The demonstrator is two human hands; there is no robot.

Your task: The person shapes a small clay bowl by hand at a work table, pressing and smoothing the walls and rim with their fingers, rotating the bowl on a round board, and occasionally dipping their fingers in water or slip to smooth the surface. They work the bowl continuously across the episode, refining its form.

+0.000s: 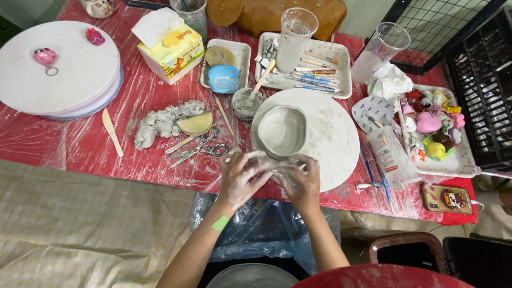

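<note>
Left hand and right hand, both clay-smeared, meet in a closed grip on a strip of grey clay pressed against the near wall of the clay bowl, which sits just beyond the grip on a white round board. Farther beyond the grip, to its left, a yellow tissue box stands on the red tabletop. To the grip's right lies a clear flat packet with a white-and-red label.
</note>
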